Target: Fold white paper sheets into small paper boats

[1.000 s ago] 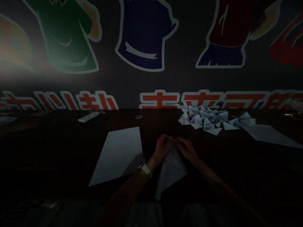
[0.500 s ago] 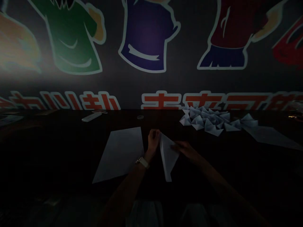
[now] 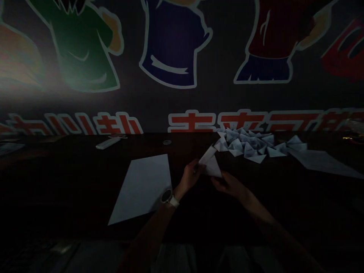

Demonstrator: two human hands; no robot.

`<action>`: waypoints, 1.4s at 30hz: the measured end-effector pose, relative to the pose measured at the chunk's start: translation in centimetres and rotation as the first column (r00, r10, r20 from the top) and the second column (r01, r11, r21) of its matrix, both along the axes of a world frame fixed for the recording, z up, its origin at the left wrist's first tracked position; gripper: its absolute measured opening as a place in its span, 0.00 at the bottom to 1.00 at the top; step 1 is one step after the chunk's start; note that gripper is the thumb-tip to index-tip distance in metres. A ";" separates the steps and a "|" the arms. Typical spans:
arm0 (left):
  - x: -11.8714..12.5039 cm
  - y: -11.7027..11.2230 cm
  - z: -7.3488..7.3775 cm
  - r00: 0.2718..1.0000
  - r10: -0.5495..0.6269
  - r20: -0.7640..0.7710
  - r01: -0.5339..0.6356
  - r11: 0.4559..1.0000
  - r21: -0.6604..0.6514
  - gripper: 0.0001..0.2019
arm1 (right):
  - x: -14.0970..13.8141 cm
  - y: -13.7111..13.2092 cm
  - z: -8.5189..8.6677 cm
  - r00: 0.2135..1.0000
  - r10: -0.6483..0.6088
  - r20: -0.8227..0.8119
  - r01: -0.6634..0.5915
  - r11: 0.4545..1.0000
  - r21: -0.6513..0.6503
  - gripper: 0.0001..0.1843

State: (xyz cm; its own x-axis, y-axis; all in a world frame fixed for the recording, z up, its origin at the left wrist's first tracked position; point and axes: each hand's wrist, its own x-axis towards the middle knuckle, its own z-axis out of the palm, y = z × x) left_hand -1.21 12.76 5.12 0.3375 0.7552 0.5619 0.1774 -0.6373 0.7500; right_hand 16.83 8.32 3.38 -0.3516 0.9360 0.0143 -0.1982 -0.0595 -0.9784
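Head view: left hand [image 3: 189,176] and right hand [image 3: 227,185] pinch a folded white paper triangle [image 3: 212,163] above a dark tabletop [image 3: 71,182]

The two hands are close together but not touching, with the paper between them. Fingers of the left hand [image 3: 196,168] grip its lower left edge, and fingers of the right hand [image 3: 217,182] hold its lower corner. A narrow flap sticks up from the fold toward the far side. A pale wristwatch [image 3: 168,197] sits on the left wrist.

Everything else is placed from a flat white paper sheet [image 3: 140,189] lying on the table. The hands and triangle are just to its right. Beyond it and further right lies a heap of small folded white paper pieces [image 3: 244,146], nearly reached by the tip of the held paper. Further right still, a second flat white paper sheet [image 3: 321,163] lies partly under the end of the heap. Well beyond the first sheet are a white remote control [image 3: 107,143] and a small round disc [image 3: 167,142]. Behind the table rises a dark wall with painted cartoon garments [image 3: 173,45] and red lettering [image 3: 193,122].
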 end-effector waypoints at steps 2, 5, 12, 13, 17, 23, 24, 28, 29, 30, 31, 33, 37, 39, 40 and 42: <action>-0.1 0.1 0.2 0.997 -0.045 0.055 0.052 0.990 -0.133 0.15 | -0.3 -0.3 0.4 0.998 -0.005 0.070 0.004 1.000 0.012 0.19; 0.0 0.1 0.2 0.984 -0.097 0.153 0.139 0.944 -0.299 0.18 | -0.3 -0.2 0.8 0.962 -0.243 0.121 0.230 0.967 0.108 0.22; 1.2 -0.8 -1.2 0.925 -0.247 0.290 0.368 0.774 -0.515 0.18 | 1.8 0.5 0.7 0.818 -0.562 0.126 0.478 0.785 0.394 0.25; 1.4 -1.0 -1.3 0.920 -0.253 0.298 0.381 0.752 -0.538 0.18 | 1.8 0.7 0.7 0.828 -0.545 0.129 0.472 0.803 0.364 0.24; 1.6 -1.9 -0.7 0.915 -0.261 0.308 0.393 0.753 -0.528 0.18 | 0.9 1.2 0.8 0.855 -0.499 0.139 0.453 0.851 0.266 0.21; 2.3 -2.3 -1.1 0.891 -0.163 0.424 0.380 0.778 -0.501 0.15 | 0.0 0.9 1.8 0.816 -0.563 0.133 0.530 0.819 0.220 0.23; 2.5 -2.1 -1.4 0.873 -0.070 0.483 0.351 0.778 -0.522 0.16 | -0.1 0.8 1.9 0.811 -0.570 0.133 0.534 0.814 0.228 0.23; 2.4 -1.0 -2.2 0.685 0.214 0.696 0.352 0.739 -0.574 0.16 | -0.9 0.6 1.8 0.820 -0.554 0.143 0.516 0.824 0.234 0.22; 2.2 -0.7 -2.2 0.643 0.242 0.726 0.367 0.735 -0.570 0.16 | -1.2 0.6 1.6 0.842 -0.517 0.155 0.480 0.849 0.222 0.22; 2.0 -0.4 -2.2 0.610 0.265 0.747 0.373 0.735 -0.566 0.15 | -1.6 0.5 1.3 0.870 -0.459 0.177 0.425 0.883 0.201 0.21; 1.8 -0.2 -2.1 0.584 0.283 0.761 0.369 0.743 -0.559 0.15 | -2.0 0.4 0.9 0.898 -0.390 0.205 0.358 0.917 0.177 0.21; 1.5 0.1 -1.7 0.531 0.306 0.790 0.360 0.763 -0.537 0.15 | -2.7 0.4 0.1 0.925 -0.273 0.264 0.241 0.959 0.148 0.20; 1.5 -0.3 -1.1 0.476 0.277 0.835 0.419 0.763 -0.493 0.17 | -3.4 0.6 -1.2 0.904 -0.254 0.342 0.213 0.965 0.154 0.18; 1.7 -0.7 -0.8 0.488 0.233 0.841 0.461 0.750 -0.475 0.17 | -3.4 0.7 -1.6 0.910 -0.263 0.320 0.229 0.963 0.140 0.18; 1.7 -0.8 -0.8 0.499 0.213 0.840 0.476 0.743 -0.471 0.17 | -3.4 0.7 -1.7 0.919 -0.264 0.295 0.235 0.963 0.131 0.18; 1.8 -0.9 -0.7 0.517 0.196 0.833 0.497 0.723 -0.479 0.15 | -3.6 0.6 -1.8 0.940 -0.246 0.237 0.230 0.969 0.093 0.18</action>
